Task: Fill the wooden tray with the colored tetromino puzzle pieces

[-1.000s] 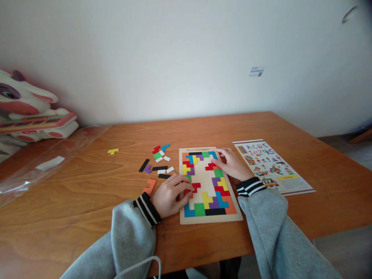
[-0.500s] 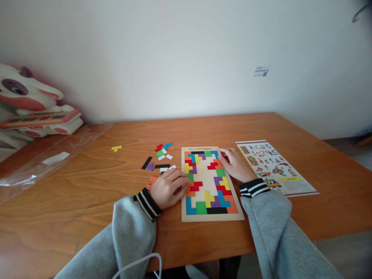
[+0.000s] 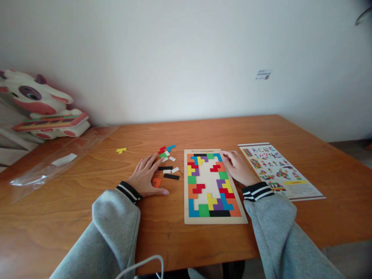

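A wooden puzzle board [image 3: 209, 182] lies flat, with coloured block pieces set along its edges and bare wood showing down the middle. My left hand [image 3: 145, 176] is palm down to the left of it, fingers spread over the loose pieces. Near its thumb is an orange piece [image 3: 157, 182]; a black bar [image 3: 171, 176] and another black bar [image 3: 165, 168] lie to its right. A purple piece is mostly hidden under the fingers. With curled fingers, my right hand [image 3: 238, 167] holds the board's upper right edge.
Beyond my left fingers lie red, blue [image 3: 171, 148], green and white pieces. A yellow piece [image 3: 121, 150] sits apart, farther left. Right of the board is a printed instruction sheet [image 3: 283, 174]. A clear plastic bag [image 3: 55, 170] and a cow-shaped toy keyboard [image 3: 52, 108] are at far left.
My left hand has moved left from the board's left edge to the loose pieces, and its fingers have spread. My right hand stays at the board's right edge. The view has shifted slightly.
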A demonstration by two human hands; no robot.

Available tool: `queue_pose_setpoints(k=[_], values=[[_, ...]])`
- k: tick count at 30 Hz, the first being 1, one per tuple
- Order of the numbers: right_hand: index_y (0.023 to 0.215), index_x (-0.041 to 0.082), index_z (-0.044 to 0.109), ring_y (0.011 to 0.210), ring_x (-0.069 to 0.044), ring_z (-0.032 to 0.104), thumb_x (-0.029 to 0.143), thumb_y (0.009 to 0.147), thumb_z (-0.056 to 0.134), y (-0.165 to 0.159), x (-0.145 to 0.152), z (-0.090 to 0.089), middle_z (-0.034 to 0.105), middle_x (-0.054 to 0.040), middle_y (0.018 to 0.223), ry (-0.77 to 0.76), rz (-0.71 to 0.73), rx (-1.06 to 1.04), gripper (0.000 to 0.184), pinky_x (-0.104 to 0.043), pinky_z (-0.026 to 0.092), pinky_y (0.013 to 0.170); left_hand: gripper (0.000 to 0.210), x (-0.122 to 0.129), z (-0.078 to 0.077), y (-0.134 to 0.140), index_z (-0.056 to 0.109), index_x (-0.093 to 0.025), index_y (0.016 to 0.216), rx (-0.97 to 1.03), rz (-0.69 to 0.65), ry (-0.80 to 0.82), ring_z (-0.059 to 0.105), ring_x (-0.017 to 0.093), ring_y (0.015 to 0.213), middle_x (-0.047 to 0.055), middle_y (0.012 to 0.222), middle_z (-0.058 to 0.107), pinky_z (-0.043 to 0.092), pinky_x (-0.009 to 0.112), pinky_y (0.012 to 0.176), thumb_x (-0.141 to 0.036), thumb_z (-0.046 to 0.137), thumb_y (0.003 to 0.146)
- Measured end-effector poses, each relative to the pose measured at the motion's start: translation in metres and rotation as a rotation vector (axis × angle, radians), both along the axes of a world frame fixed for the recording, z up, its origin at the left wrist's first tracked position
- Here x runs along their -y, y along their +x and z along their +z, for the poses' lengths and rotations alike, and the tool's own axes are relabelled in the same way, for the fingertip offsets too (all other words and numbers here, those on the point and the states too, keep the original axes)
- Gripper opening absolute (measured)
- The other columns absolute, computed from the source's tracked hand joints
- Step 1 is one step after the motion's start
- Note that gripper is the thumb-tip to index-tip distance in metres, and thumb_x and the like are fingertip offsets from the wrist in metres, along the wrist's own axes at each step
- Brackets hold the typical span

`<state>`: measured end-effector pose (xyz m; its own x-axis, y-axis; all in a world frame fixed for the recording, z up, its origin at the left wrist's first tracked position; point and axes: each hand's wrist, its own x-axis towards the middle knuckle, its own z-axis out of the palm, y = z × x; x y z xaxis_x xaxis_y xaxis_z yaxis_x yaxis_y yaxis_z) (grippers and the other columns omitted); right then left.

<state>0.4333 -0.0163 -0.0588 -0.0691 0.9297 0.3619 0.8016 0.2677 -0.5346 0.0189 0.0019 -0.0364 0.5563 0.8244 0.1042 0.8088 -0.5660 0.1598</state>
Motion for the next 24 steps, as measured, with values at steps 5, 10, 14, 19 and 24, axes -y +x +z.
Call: queue_pose_setpoints(k=[5,10,14,19,24], values=[[0.119,0.021,0.062,0.107,-0.028,0.061,0.040,0.098,0.042,-0.001,0.000,0.001,0.065,-0.0137,0.112,-0.005,-0.007,0.007,0.035,-0.045,0.049,0.099,0.099,0.003,-0.008,0.017,0.033,-0.019,0.155,0.046,0.004,0.064,0.030,0.040,0.148,0.019,0.161,0.032,0.023,0.063,0.120,-0.077,0.060,0.079],[0.119,0.022,0.062,0.109,-0.028,0.061,0.043,0.098,0.043,-0.001,0.001,0.000,0.064,-0.0136,0.114,-0.007,-0.010,0.008,0.036,-0.046,0.049,0.100,0.076,0.006,-0.004,0.026,0.043,-0.022,0.149,0.064,-0.052,0.083,0.035,0.037,0.146,0.015,0.158,0.040,0.025,0.063,0.119,-0.066,0.056,0.089],[0.120,0.024,0.062,0.108,-0.029,0.061,0.047,0.098,0.043,-0.001,0.001,-0.002,0.064,-0.0131,0.114,-0.008,-0.007,-0.003,0.037,-0.047,0.049,0.099,0.062,0.004,0.001,0.025,0.048,-0.024,0.144,0.126,-0.052,0.107,0.042,0.033,0.141,0.013,0.151,0.049,0.030,0.059,0.118,-0.059,0.053,0.093],[0.118,0.020,0.063,0.109,-0.031,0.061,0.051,0.097,0.043,-0.001,0.001,-0.002,0.064,-0.0153,0.113,-0.006,-0.009,-0.019,0.042,-0.048,0.049,0.099,0.060,-0.021,0.002,-0.009,0.054,-0.016,0.137,0.174,0.372,0.245,0.044,0.035,0.138,0.017,0.150,0.047,0.035,0.054,0.115,-0.059,0.043,0.096],[0.118,0.020,0.063,0.108,-0.031,0.062,0.052,0.097,0.043,-0.001,0.001,-0.002,0.065,-0.0155,0.113,-0.015,-0.005,-0.011,0.043,-0.048,0.049,0.097,0.077,-0.048,-0.008,-0.057,0.044,-0.011,0.147,0.053,0.720,0.115,0.029,0.045,0.147,0.023,0.159,0.033,0.030,0.061,0.115,-0.065,0.042,0.093]])
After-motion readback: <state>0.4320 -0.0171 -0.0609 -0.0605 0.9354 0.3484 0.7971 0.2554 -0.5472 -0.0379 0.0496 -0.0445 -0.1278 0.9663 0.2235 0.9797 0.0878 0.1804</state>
